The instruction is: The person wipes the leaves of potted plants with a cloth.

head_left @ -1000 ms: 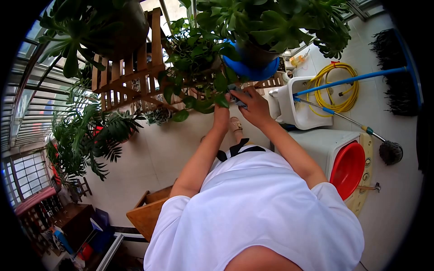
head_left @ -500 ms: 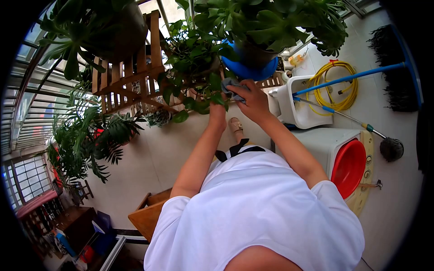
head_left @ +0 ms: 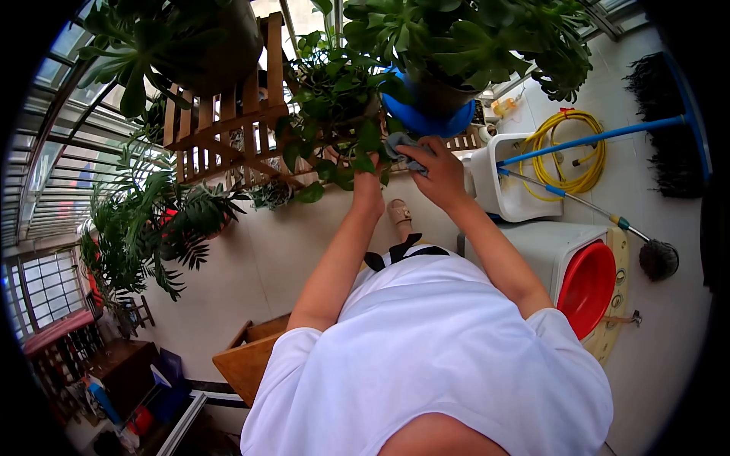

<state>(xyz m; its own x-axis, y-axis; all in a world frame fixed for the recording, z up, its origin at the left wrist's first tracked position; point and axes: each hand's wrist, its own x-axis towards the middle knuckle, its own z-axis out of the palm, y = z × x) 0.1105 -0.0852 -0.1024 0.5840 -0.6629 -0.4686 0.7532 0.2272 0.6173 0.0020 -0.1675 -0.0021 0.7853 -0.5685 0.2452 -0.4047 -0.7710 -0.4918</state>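
My right hand [head_left: 439, 173] is closed on a crumpled grey cloth [head_left: 407, 152], just right of a trailing leafy plant [head_left: 334, 95]. Among that plant's lower leaves is my left hand [head_left: 368, 186]; leaves cover its fingers, so what they hold cannot be made out. The plant stands on a slatted wooden stand [head_left: 228, 125]. Directly beyond the cloth, a big potted succulent [head_left: 471, 45] rests in a blue basin [head_left: 433, 120].
A white bin [head_left: 494, 178] at the right holds long blue handles, near a coiled yellow hose [head_left: 589, 152]. A washing machine [head_left: 525, 247] with a red basin [head_left: 585, 291] stands below it. Feathery plants [head_left: 144, 220] are at left, a wooden box [head_left: 247, 361] lower left.
The view has shifted slightly, so the plants and stand sit a little further right and lower. Both hands stay by the trailing plant, the cloth still in my right hand.
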